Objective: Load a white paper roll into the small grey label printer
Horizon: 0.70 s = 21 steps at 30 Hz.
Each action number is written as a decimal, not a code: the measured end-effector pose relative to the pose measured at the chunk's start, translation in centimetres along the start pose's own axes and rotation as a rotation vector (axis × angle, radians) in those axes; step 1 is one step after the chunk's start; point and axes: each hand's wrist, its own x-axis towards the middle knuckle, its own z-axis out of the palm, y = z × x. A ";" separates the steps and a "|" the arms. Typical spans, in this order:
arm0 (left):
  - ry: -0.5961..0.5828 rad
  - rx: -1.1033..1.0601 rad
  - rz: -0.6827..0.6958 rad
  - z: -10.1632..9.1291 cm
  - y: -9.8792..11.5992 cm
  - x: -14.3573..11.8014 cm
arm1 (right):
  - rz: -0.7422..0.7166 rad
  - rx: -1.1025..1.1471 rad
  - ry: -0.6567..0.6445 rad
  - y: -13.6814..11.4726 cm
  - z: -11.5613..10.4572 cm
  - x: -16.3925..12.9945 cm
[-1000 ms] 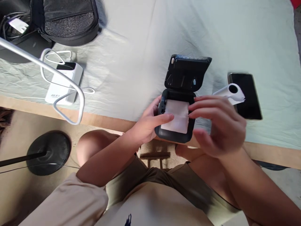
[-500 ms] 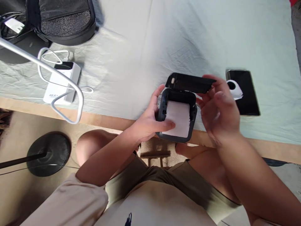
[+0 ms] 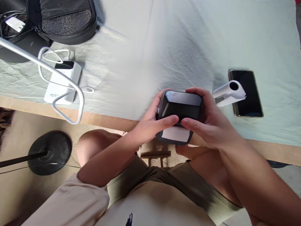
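Observation:
A small dark label printer (image 3: 180,108) is held between both hands above the table's front edge. Its black lid is swung down over the body, and a strip of white paper (image 3: 176,134) sticks out below the lid toward me. My left hand (image 3: 154,121) wraps the printer's left side, thumb on the lid's lower edge. From the right, my right hand (image 3: 209,119) grips the other side, its thumb almost meeting the left one. I cannot tell whether the lid is fully latched. Beside my right hand lies a curled white paper roll (image 3: 228,92), partly over a black phone (image 3: 248,94).
On the left stand a white power bank (image 3: 62,83) with a white cable (image 3: 80,110) and an open black case (image 3: 68,22) holding cables. A pale cloth (image 3: 131,62) covers the table. A round black stand base (image 3: 49,152) rests on the floor.
The printer's lid, raised before, has come down over the paper. My right hand has moved left from the lid's edge to grip the printer's right side, uncovering the white roll.

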 end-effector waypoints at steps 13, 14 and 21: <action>0.004 -0.117 0.005 0.8 -0.2 0.8 | -0.179 -0.362 0.059 -1.7 -1.1 0.0; 0.007 -0.148 -0.009 0.8 -0.2 1.0 | -0.141 -0.320 0.078 -1.6 -1.0 0.1; 0.036 -0.242 -0.100 0.5 -0.1 1.8 | 0.000 -0.061 0.220 -0.2 -0.3 0.5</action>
